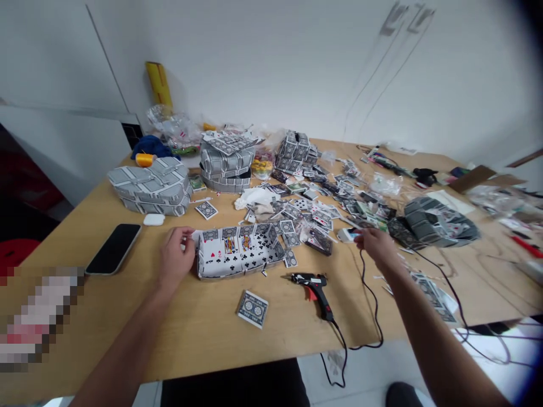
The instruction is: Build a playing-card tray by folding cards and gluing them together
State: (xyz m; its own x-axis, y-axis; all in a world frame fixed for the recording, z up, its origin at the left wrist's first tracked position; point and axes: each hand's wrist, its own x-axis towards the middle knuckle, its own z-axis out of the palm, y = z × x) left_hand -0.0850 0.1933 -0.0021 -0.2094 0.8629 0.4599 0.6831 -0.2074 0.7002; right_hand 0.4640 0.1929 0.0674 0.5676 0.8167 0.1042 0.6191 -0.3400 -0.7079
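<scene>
Behind the bench's front edge, my curled left hand should steady the card tray, while my right hand, its grip unclear, is at the white box.

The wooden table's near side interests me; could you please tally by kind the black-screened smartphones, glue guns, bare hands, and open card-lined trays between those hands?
Black-screened smartphone: 1
Glue gun: 1
Left hand and right hand: 2
Open card-lined tray: 1
Total: 5
</scene>
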